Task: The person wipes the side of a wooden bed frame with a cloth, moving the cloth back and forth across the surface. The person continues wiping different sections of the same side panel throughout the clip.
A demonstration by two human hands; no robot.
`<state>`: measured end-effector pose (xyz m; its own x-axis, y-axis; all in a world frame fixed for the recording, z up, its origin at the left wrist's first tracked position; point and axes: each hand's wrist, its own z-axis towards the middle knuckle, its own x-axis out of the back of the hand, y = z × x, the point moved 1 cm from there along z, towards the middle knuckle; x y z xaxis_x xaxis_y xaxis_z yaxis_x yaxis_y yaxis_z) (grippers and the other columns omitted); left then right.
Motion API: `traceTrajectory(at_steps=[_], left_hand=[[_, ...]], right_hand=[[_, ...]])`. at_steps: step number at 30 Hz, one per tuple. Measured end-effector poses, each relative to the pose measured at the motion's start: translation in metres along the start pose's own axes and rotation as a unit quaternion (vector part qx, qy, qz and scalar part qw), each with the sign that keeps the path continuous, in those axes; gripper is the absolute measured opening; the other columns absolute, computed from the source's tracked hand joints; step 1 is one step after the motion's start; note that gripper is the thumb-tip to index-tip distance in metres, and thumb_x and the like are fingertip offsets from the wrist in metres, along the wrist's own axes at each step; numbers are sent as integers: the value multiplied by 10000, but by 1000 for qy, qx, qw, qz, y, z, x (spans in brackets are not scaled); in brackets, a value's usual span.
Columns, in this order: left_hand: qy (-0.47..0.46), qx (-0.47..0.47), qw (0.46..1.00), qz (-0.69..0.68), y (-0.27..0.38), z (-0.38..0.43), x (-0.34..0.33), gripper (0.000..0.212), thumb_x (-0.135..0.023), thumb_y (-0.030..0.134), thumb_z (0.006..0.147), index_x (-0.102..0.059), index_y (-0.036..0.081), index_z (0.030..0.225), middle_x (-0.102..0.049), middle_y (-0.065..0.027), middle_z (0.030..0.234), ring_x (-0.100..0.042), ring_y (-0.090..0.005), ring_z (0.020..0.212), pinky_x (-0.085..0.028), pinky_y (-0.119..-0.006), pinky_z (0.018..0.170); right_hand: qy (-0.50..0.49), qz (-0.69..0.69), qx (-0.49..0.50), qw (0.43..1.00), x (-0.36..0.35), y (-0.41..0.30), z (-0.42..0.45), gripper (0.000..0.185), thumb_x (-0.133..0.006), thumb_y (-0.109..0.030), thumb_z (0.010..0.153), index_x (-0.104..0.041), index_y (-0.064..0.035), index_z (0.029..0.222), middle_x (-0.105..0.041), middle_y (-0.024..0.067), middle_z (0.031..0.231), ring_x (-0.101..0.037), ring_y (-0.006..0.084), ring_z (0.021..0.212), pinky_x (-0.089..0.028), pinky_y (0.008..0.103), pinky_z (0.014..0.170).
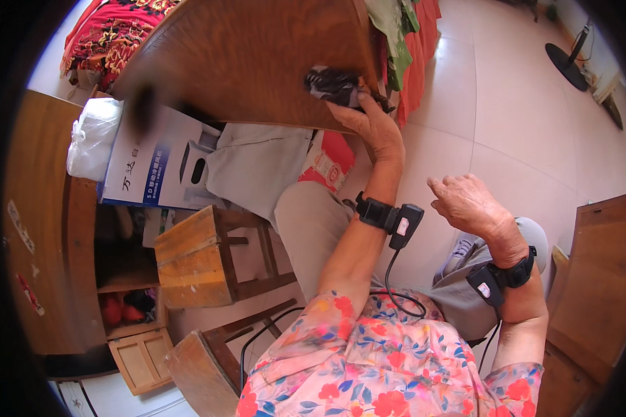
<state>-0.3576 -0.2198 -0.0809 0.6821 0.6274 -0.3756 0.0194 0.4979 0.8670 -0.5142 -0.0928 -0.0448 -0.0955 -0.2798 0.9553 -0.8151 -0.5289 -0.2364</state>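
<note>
My left hand [368, 117] grips a crumpled dark cloth [334, 86] with pale patches. It presses the cloth against a broad brown wooden panel [250, 57], likely the end board of a bed, near the panel's lower right corner. My right hand [469, 203] hangs in the air above the tiled floor, to the right of my left forearm. Its fingers are curled together and nothing shows in them. Each forearm wears a black strap with a small device, the left one [407, 227] and the right one [485, 284], both with cables.
Wooden stools [193, 260] stand at my left, by an open cabinet [128, 260]. A printed carton [156, 161], grey cloth [255, 161] and red box [328, 161] lie below the panel. Green fabric [394, 36] hangs beside it. A black round stand base [566, 65] is far right.
</note>
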Motion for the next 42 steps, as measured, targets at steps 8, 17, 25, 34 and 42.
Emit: traceTrajectory(at_steps=[8,17,25,34,42], left_hand=[[115,326,938,-29,-61,-6,40,447,-439,261,977,-325,-12,1312,-391,-181,1349,-439,-246,1188,-352,-391,1025],[179,127,973,-71,-17,86,22,521,-583,345,939,-370,33,1297,-546,-111,1211,-576,-217,943,-500,-339,716],[91,-276,953,81,123,159,-25,519,-610,310,925,-441,12,1313,-531,-156,1270,-579,-272,993,-508,-357,792],[116,-387,900,160,114,200,-12,593,-631,357,913,-414,18,1348,-543,-154,1242,-565,-269,1026,-492,-378,850],[225,222,949,-3,31,201,47,632,-598,509,886,-455,55,1302,-544,-161,1258,-604,-254,994,-517,-435,743]], right_hand=[[21,-2,13,1000,-4,2,-1,240,-578,-220,914,-555,-46,1077,-646,149,927,-623,323,894,-450,434,803],[40,-14,24,999,-2,7,-5,226,-589,-208,897,-538,-44,1043,-631,141,852,-624,328,839,-467,436,750],[38,-9,41,998,4,-4,-1,267,-611,-208,886,-526,-31,1068,-642,165,888,-623,339,871,-477,437,791],[-2,-16,45,999,-2,-9,2,275,-604,-203,890,-539,-25,1089,-644,168,901,-619,335,881,-476,426,793],[37,-3,76,996,-3,-1,-10,301,-601,-180,883,-547,-12,1126,-633,155,857,-611,339,826,-480,437,739]])
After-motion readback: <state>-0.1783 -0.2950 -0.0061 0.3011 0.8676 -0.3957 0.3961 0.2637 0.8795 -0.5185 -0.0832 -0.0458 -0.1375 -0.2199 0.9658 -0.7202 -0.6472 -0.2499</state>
